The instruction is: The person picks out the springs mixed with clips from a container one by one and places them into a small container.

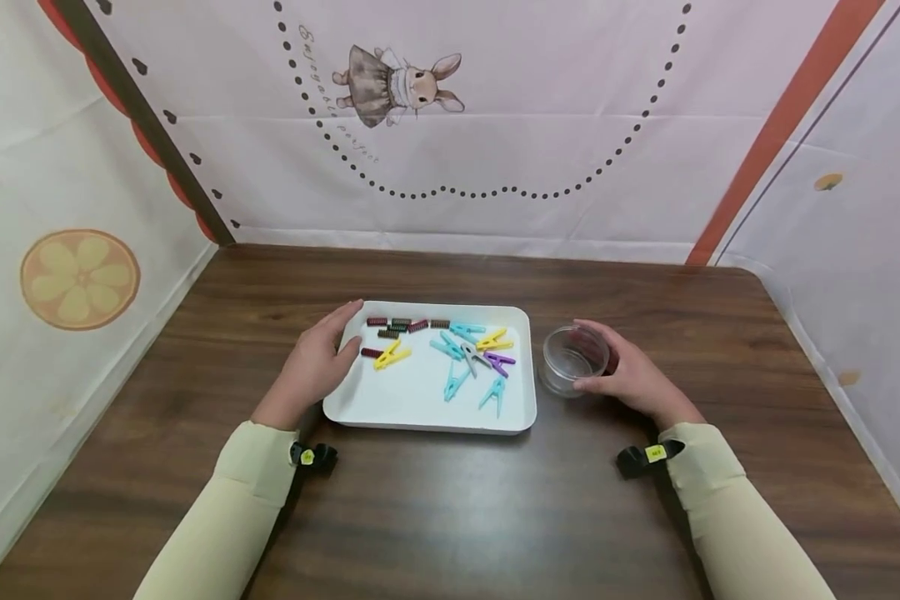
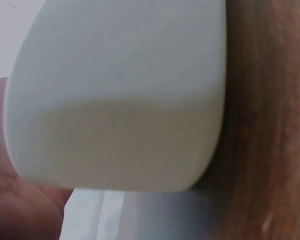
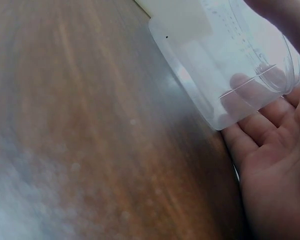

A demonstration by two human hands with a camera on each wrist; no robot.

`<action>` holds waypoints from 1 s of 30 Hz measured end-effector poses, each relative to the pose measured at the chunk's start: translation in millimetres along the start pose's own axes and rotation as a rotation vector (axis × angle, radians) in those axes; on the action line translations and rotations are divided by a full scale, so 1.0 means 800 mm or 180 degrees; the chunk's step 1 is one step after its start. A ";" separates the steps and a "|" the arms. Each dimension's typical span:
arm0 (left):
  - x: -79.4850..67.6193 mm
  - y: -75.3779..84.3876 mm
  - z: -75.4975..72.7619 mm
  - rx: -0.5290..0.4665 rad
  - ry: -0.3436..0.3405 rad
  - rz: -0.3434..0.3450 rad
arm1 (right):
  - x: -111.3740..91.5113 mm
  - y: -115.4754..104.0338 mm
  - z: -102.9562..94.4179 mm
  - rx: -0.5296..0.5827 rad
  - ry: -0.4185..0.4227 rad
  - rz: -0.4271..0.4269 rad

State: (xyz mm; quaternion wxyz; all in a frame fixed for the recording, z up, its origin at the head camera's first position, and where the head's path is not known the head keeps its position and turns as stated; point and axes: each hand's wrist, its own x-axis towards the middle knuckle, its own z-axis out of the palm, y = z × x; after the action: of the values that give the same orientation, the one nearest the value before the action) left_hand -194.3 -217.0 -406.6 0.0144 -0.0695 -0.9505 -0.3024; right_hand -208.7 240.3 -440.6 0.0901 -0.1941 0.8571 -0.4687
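My left hand (image 1: 317,357) rests at the left edge of a white tray (image 1: 397,408), thumb above the rim and fingers loosely extended by the far corner. The tray's outer wall (image 2: 115,140) fills much of the left wrist view, hiding part of that hand. On the tray lie several clothespins: light blue (image 1: 456,382), yellow (image 1: 392,356), purple (image 1: 499,362) and grey (image 1: 474,358). Small ridged pieces (image 1: 401,322) in dark red, green and brown lie toward its back left. My right hand (image 1: 633,375) holds a clear round plastic jar (image 1: 566,367), fingers and thumb around its right side.
The tray and jar are on a dark wood-grain table (image 1: 450,508), with the jar just right of the tray. Behind the table hangs a pale printed cloth (image 1: 540,150), and more cloth borders both sides. Black camera straps (image 1: 315,457) circle both wrists.
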 end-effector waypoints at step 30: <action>0.006 0.015 0.012 0.0504 -0.0396 0.0394 | -0.005 -0.005 -0.001 0.0026 0.0034 0.0103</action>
State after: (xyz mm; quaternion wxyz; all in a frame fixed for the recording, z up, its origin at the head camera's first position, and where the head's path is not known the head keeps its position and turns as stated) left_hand -197.3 -200.8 -407.1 -0.0205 -0.1454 -0.9644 -0.2200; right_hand -204.6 240.6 -436.6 0.0938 -0.1773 0.8586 -0.4718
